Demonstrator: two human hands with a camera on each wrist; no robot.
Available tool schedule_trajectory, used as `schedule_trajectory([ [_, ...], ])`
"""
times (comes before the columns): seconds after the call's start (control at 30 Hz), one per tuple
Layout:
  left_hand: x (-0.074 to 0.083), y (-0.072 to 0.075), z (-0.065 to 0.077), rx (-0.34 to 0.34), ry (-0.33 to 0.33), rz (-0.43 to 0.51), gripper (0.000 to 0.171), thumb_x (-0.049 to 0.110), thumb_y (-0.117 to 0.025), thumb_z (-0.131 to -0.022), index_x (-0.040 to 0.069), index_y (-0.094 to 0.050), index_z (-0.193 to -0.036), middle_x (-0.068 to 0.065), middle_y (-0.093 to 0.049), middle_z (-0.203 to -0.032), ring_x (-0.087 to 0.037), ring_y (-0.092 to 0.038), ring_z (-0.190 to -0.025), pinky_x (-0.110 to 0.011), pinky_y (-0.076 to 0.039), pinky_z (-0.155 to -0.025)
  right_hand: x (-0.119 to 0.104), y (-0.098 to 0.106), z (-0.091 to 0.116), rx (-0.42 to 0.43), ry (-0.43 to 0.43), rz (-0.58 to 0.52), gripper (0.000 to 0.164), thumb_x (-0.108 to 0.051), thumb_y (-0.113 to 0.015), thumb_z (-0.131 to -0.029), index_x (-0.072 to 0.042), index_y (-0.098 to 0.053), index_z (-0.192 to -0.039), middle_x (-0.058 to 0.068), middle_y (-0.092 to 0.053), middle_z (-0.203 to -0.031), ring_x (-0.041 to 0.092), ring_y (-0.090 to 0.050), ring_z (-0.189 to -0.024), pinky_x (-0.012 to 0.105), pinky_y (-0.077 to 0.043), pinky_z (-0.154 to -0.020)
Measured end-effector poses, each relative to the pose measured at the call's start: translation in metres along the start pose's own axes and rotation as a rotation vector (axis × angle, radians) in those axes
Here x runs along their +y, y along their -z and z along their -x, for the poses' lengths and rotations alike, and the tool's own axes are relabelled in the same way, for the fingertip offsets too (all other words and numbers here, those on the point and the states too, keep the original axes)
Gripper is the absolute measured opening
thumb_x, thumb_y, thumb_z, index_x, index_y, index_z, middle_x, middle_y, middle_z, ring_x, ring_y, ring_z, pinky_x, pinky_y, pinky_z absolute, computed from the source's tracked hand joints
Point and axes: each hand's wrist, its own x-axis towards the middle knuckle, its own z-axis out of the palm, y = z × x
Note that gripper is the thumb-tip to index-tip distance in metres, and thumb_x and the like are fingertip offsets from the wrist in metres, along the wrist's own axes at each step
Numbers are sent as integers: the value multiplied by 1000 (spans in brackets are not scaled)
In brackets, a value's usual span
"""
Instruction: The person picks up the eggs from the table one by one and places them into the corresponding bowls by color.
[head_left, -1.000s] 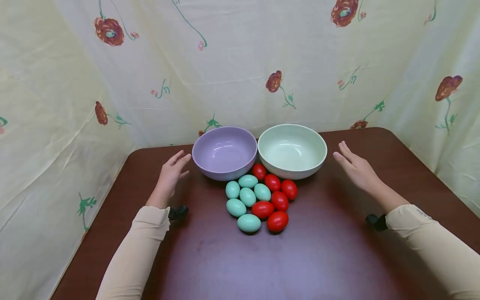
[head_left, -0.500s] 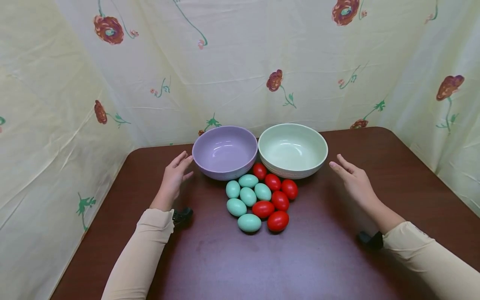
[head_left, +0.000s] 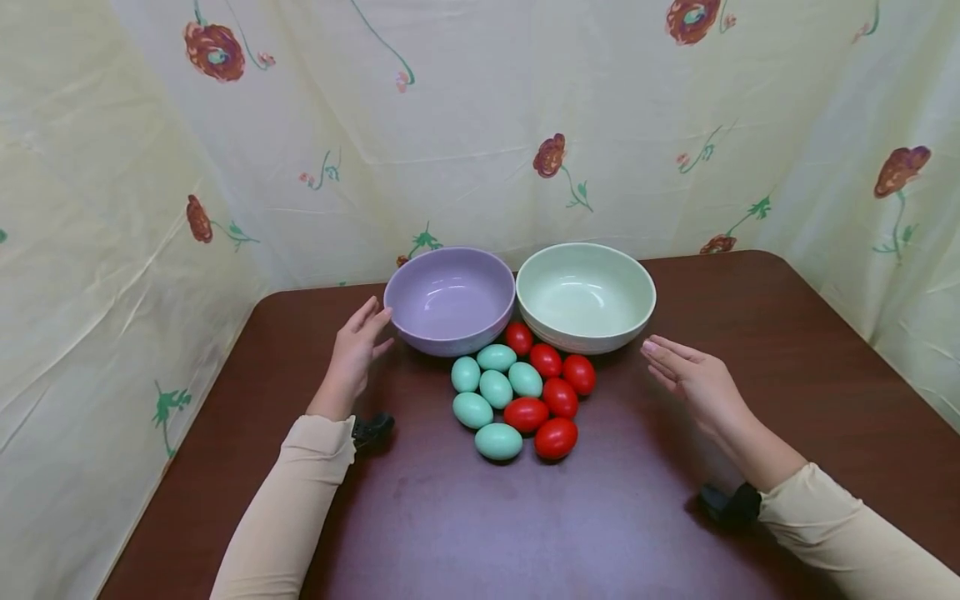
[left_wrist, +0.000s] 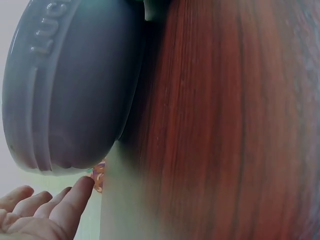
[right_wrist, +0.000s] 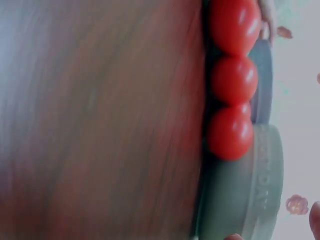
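A purple bowl (head_left: 450, 293) and a pale green bowl (head_left: 585, 292) stand side by side at the back of the table. In front of them lie several mint-green eggs (head_left: 496, 389) on the left and several red eggs (head_left: 560, 399) on the right. My left hand (head_left: 356, 354) is beside the purple bowl with its fingers extended, fingertips right at the rim; it holds nothing. To the right of the eggs hovers my right hand (head_left: 701, 385), fingers extended toward the green bowl's lower side, nothing in it. Red eggs (right_wrist: 234, 80) show large in the right wrist view.
The dark wooden table (head_left: 465, 533) has its rear edge against a flowered curtain (head_left: 450, 150), which also hangs along the left and right sides. Each wrist wears a black camera band (head_left: 731, 505). Both bowls hold nothing inside.
My right hand has come nearer and inward, to the left, and its fingers have drawn together. The left hand has shifted slightly right toward the purple bowl. Eggs and bowls stay in place.
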Motion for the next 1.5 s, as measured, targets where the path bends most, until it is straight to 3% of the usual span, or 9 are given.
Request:
schedule_trajectory([
  [0.1,-1,-2,-1,7,1,9,71,34,-59,-100,16,-24,-159,-2,-21,-167,-21,-32,-150,-43,-36,-118,3,-6,1,-48,-24,-54,48,-16,-62,-98,0,-46,-141,-17,-73,-99,-5,-69,-96,16,-55,-88],
  [0.17,-2,-3,-2,15,6,21,70,34,-59,-100,16,-26,-159,-3,-24,-166,-20,-34,-149,-43,-36,-118,5,-10,1,-70,-34,-47,62,-16,-60,-100,10,-31,-148,-17,-72,-99,-5,-69,-97,16,-55,-88],
  [0.23,-3,-4,-3,16,8,32,68,33,-59,-100,16,-27,-158,-5,-26,-165,-20,-35,-148,-43,-36,-118,6,-13,2,-87,-48,-56,58,-16,-59,-101,9,-34,-147,-16,-72,-99,-3,-69,-99,17,-55,-89],
  [0.3,-4,-5,-4,13,6,49,67,32,-59,-100,16,-28,-158,-6,-28,-164,-21,-36,-147,-44,-36,-118,7,-15,4,-107,-61,-68,44,-17,-57,-102,1,-45,-140,-16,-72,-101,-2,-68,-101,17,-55,-90],
  [0.4,-5,-7,-6,6,5,74,66,30,-60,-100,15,-30,-157,-8,-30,-163,-21,-38,-146,-45,-36,-118,8,-19,6,-127,-80,-100,40,-17,-55,-102,0,-45,-138,-15,-72,-103,0,-68,-104,18,-54,-92],
  [0.53,-7,-10,-7,9,24,101,66,29,-61,-99,16,-32,-157,-8,-30,-163,-21,-39,-146,-45,-36,-118,9,-23,8,-131,-85,-112,69,-17,-53,-103,13,-15,-152,-15,-72,-102,-1,-68,-104,17,-54,-92],
  [0.63,-8,-12,-8,16,35,110,66,31,-61,-99,17,-32,-157,-6,-30,-163,-20,-38,-146,-45,-36,-118,10,-24,10,-128,-86,-130,73,-16,-53,-103,15,-8,-153,-15,-72,-102,-1,-68,-103,17,-54,-91],
  [0.93,-12,-15,-9,15,42,195,62,29,-57,-102,16,-31,-157,-5,-31,-163,-17,-32,-150,-47,-35,-118,12,-33,7,-122,-56,-195,72,-13,-54,-102,13,-10,-154,-14,-73,-103,0,-69,-104,17,-55,-91],
  [1.5,-21,-17,-8,-9,29,236,64,37,-55,-102,22,-29,-158,2,-29,-164,-12,-29,-151,-49,-36,-117,16,-47,-3,-30,-132,-124,68,-11,-59,-99,11,-23,-152,-15,-67,-100,-4,-66,-96,16,-53,-92],
])
